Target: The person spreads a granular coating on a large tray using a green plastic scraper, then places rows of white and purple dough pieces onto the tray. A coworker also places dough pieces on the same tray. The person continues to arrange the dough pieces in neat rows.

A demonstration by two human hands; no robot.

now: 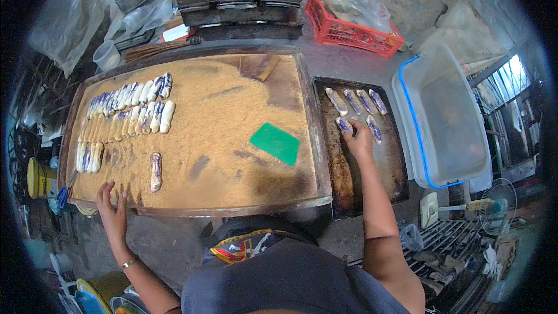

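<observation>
My right hand (359,139) is over a dark baking tray (388,174), its fingers closed about a dough stick that they mostly hide. A purple-streaked dough stick (344,125) lies against the thumb side, and another (374,129) lies to the right. Several crumb-dusted sticks form a row farther up the tray. My left hand (114,209) is open, fingers apart, at the front left rim of a wooden board (322,170) spread with tan crumbs. One lone dough stick (155,172) rests on the crumbs to its right. Rows of white and purple dough sticks (167,116) fill the board's left side.
A green plastic scraper (275,144) and a wooden-handled tool (269,68) lie on the board. Right of the tray stands a clear plastic tub (453,139) with a blue rim. A red crate (357,39) is behind, and a fan (497,207) is at lower right.
</observation>
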